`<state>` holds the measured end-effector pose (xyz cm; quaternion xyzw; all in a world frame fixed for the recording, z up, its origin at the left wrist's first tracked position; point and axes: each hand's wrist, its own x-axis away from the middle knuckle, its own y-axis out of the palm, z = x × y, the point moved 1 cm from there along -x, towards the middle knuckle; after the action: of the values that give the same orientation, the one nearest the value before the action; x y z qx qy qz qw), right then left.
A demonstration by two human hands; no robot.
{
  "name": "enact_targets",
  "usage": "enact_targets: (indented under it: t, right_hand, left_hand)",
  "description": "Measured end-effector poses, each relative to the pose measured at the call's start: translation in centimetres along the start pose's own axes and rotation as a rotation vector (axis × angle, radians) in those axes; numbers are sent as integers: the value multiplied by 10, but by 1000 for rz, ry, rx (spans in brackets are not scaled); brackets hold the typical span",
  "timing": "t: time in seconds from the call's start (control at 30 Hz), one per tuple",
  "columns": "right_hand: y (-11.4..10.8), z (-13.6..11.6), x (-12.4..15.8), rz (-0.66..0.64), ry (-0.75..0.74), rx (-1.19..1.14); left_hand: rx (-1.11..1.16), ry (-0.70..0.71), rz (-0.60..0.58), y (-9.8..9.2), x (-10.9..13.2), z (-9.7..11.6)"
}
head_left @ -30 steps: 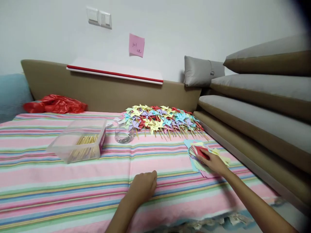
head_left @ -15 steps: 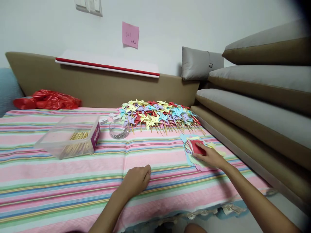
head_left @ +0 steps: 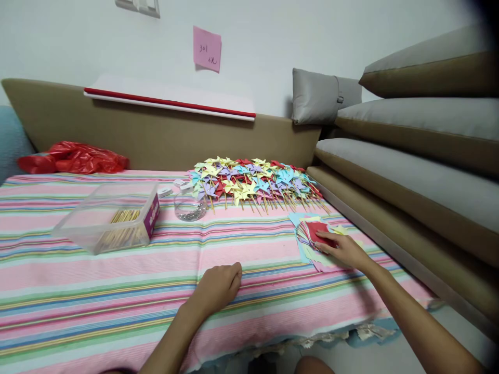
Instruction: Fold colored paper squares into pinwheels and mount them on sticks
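My left hand (head_left: 219,285) rests on the striped cloth as a loose fist, with nothing visible in it. Over to the right, my right hand (head_left: 345,249) reaches onto a fanned stack of coloured paper pieces. Its fingertips touch the red paper (head_left: 316,229) on top, thumb and fingers spread apart with red showing between them. Beneath the stack lie light blue paper (head_left: 302,254), pink paper (head_left: 324,267) and yellow and green pieces. Behind it lies a wide pile of paper pinwheels (head_left: 249,184) on wooden sticks in yellow, red, purple and blue.
A clear plastic box (head_left: 93,228) at the left holds wooden sticks (head_left: 125,221). Beside it stands a round clear dish (head_left: 189,208) with small metal pieces. A red plastic bag (head_left: 83,158) lies at the back left. Stacked cushions (head_left: 409,156) line the right edge.
My right hand has drawn back slightly to the right on the red paper, and its fingers look more spread. My left hand stays in place. The view has tilted slightly down.
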<state>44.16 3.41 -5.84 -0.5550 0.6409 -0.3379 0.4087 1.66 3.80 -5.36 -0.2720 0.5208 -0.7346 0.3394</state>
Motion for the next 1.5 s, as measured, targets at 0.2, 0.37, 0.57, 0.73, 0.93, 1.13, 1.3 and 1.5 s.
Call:
enact_targets:
  t: [0.2,0.37,0.57,0.73,0.93,1.13,1.3,1.5]
  right_hand:
    - [-2,3,-2,-43,5,-62]
    - [-6,4,-2,-90,1,-119]
    - [-5,5,-4,-112,24,-163]
    - [-5,1,-6,-57,14,-134]
    - [-4,-17,-1,21,-23,-18]
    - [2,-19,3,223,74,57]
    - [-2,-10,-2,454,234,44]
    - [-10,-3,-7,550,297,-48]
  left_hand:
    - [1,-2,0,1,-1,-1]
    - [0,-2,0,2,0,-1]
    - [4,-2,-8,0,0,-1]
    - [3,-3,-14,-3,0,2]
    - [-3,-2,-10,-1,2,1]
    - [-10,7,-2,3,1,-1]
    - [-13,6,-3,3,1,-1]
    - [-13,9,-2,2,1,-1]
